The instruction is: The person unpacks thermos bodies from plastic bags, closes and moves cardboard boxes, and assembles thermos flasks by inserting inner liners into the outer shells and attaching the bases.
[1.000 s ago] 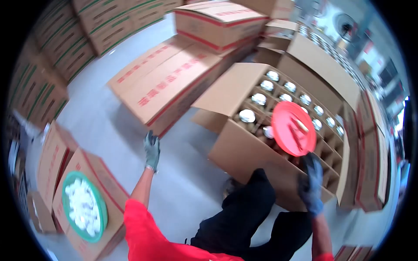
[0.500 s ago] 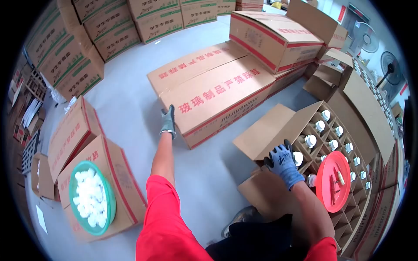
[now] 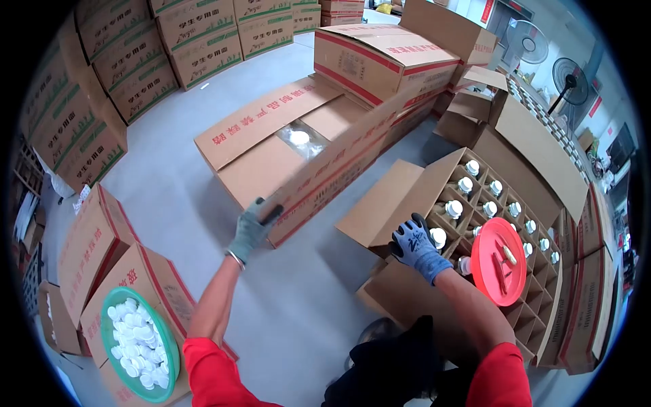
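Observation:
My left hand (image 3: 251,234), in a grey-green glove, grips the raised long flap (image 3: 339,163) of the big carton in the middle. Under that flap, a gap between the inner flaps (image 3: 261,169) shows a white-capped bottle (image 3: 298,138) and clear plastic. My right hand (image 3: 415,247), gloved in blue and black, rests with spread fingers at the near edge of the divided carton (image 3: 386,252). White-capped bottles (image 3: 454,208) stand in part of its cells. A red plate (image 3: 489,271) holding a small wooden-handled tool lies on the dividers.
At the lower left a green basin (image 3: 173,353) of white caps sits on a carton (image 3: 152,278). Stacked cartons (image 3: 200,41) line the back left. A closed carton (image 3: 380,57) stands behind the middle one. Fans (image 3: 569,81) are at the back right.
The big carton's near flap has swung up with my left hand on it, baring inner flaps and a bottle. My right hand has stayed at the divided carton's edge since half a second ago.

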{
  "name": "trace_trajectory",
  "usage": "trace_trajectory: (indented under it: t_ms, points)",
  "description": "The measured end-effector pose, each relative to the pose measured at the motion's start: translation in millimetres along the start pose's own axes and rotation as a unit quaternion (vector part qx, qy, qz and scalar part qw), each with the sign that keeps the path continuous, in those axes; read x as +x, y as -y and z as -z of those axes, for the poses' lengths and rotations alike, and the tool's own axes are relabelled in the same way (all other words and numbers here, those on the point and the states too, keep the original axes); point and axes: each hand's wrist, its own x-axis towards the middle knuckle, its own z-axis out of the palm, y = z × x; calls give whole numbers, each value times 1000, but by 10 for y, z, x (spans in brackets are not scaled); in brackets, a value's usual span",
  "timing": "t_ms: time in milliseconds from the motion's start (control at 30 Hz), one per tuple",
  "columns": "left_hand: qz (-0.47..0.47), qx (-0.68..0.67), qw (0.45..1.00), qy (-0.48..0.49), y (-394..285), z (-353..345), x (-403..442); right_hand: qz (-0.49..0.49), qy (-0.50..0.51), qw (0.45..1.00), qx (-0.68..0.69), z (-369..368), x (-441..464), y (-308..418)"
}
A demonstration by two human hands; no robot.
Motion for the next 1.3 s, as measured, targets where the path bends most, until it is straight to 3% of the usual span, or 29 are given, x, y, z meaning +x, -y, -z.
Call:
trace_trajectory:
  t_ms: [67, 133, 233, 333, 367, 400, 467, 500, 567, 633, 700, 800, 900, 1000, 1033, 1133, 1267, 1300]
  points:
    - [-51, 280, 947, 150, -609, 161, -97, -3, -29, 1000, -3, -63, -35, 7]
    - [-280, 418, 861, 80, -603, -190, -366, -20, 9, 1000, 1, 27, -29, 51]
    - [-275, 453, 824, 200, -268, -1030, -672, -26, -2, 999, 18, 37, -33, 66]
    - [-204, 528, 785, 250, 32, -1664, -781, -27, 58, 998, 21, 96, -16, 56]
    - [-154, 608, 714, 313, 13, -1769, -721, -19, 34, 999, 24, 77, -21, 46]
    - [-139, 602, 687, 383, -10, -1786, -653, -7, -27, 999, 34, 56, -23, 53]
    - [-116, 570, 639, 503, -235, -1937, -249, 18, -22, 999, 17, 17, -22, -2]
    - [-56, 490, 733, 468, -573, -1780, -75, 22, -22, 999, 31, 3, -17, -18]
    - [-123, 310, 920, 208, 6, -2472, 238, 9, 7, 999, 38, 13, -11, -24]
    - [-179, 285, 940, -55, -522, -1878, 885, 10, 26, 998, 51, 66, 0, -9]
    - [-203, 269, 922, -190, -505, -1792, 1408, 9, 30, 998, 51, 25, 5, -10]
    - [-41, 256, 958, 123, -203, -2001, 1862, 7, 54, 998, 41, 67, 43, -8]
    - [-30, 290, 955, 49, -259, -2207, 1849, 7, 80, 996, 37, 113, 53, -6]
    - [86, 367, 913, 155, -440, -2243, 1991, 8, 61, 996, 58, 64, 29, -29]
    - [-35, 458, 887, 46, -115, -2525, 1962, 16, 61, 997, 46, 31, 27, -40]
    - [-74, 470, 877, 62, -427, -2265, 1520, 20, 101, 993, 55, 205, 57, -32]
    - [-78, 344, 920, 171, -913, -2244, 836, 15, 106, 993, 43, 145, 65, -20]
    - [-123, 301, 939, 110, -990, -2371, 587, 24, 83, 996, 26, 96, 46, -20]
